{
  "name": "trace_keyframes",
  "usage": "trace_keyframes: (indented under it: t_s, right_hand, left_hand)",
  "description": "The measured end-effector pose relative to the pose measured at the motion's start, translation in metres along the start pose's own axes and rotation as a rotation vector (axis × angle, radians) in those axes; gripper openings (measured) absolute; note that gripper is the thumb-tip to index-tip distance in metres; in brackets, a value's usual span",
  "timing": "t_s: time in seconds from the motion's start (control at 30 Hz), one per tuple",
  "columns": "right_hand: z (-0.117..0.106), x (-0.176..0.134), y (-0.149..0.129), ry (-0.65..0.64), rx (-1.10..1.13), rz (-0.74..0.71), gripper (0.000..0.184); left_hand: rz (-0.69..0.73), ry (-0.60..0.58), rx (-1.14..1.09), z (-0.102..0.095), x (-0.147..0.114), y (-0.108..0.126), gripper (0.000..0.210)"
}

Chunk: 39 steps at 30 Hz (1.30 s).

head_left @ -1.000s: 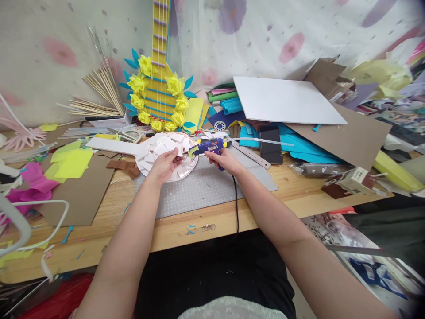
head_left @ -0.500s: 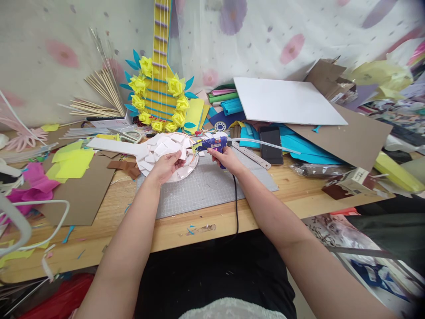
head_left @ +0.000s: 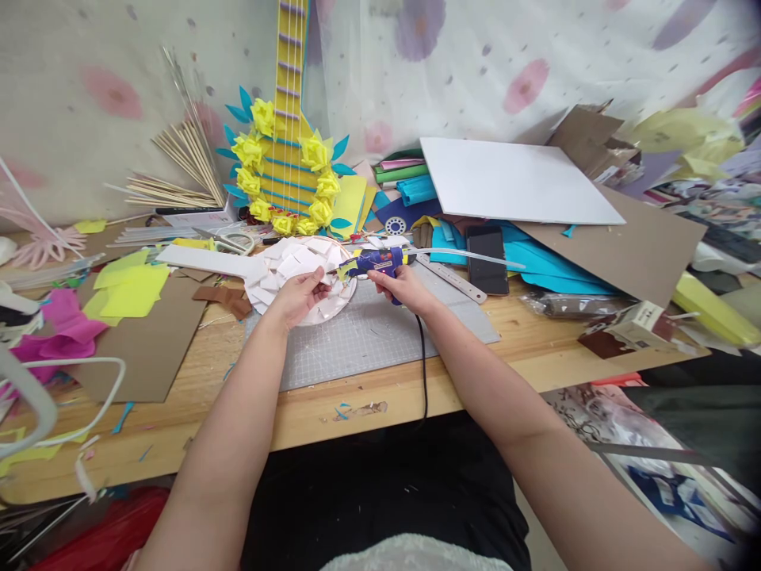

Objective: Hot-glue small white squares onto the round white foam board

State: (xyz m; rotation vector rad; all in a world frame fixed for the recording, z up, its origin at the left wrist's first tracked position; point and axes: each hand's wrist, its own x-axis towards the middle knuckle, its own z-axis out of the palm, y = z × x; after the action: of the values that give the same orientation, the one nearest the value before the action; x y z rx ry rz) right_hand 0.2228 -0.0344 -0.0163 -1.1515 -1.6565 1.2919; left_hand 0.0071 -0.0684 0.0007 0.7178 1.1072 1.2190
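My right hand (head_left: 399,285) is wrapped round the handle of a blue glue gun (head_left: 380,260). A long translucent glue stick (head_left: 469,255) pokes out of its back, and a black cord (head_left: 424,365) hangs below. The nozzle points left, close to the fingertips of my left hand (head_left: 300,296). Those fingers pinch a small white card piece, now mostly hidden by the fingers and nozzle. Under both lies a round white banjo-like shape (head_left: 270,279), its disc covered with overlapping white pieces and its flat neck (head_left: 205,260) reaching left. Part of the disc rests on a grey cutting mat (head_left: 380,341).
Behind stands a yellow paper guitar (head_left: 288,170) with yellow flowers. A metal ruler (head_left: 452,279) and a phone (head_left: 487,262) lie to the right, near a white board (head_left: 517,182). Scissors (head_left: 235,242), wooden sticks (head_left: 178,178) and yellow sheets (head_left: 136,289) are on the left.
The glue gun has shifted slightly left, bringing its nozzle up to the white piece in my left hand. That piece shows less than before. My left hand has barely moved.
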Motion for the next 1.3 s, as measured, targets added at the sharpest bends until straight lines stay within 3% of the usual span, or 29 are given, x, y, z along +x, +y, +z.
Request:
trace_keyframes:
  t_s: [0.23,0.5,0.93,1.13,1.2,1.3]
  right_hand:
    - [0.002,-0.004,-0.006,-0.051,0.003,-0.023,0.053]
    - [-0.001,-0.003,-0.004,-0.043,-0.033,-0.018,0.053]
    - [-0.003,0.002,0.001,0.081,-0.006,0.034,0.053]
    - [-0.005,0.007,0.005,0.151,0.048,0.043,0.051]
    - [-0.006,0.010,0.008,0.190,0.086,0.054,0.050]
    - [-0.008,0.013,0.012,0.237,0.136,0.056,0.051]
  left_hand:
    - [-0.038,0.045,-0.033,0.003,-0.002,0.003,0.020]
    - [-0.034,0.049,-0.043,0.004,-0.002,0.004,0.022]
    - [-0.004,-0.004,0.012,-0.001,0.001,0.000,0.036]
    - [-0.020,-0.021,0.011,-0.001,0.000,0.001,0.032]
    - [0.016,-0.007,-0.016,-0.003,-0.003,0.010,0.025]
    - [0.207,0.018,-0.090,-0.014,-0.011,0.031,0.015]
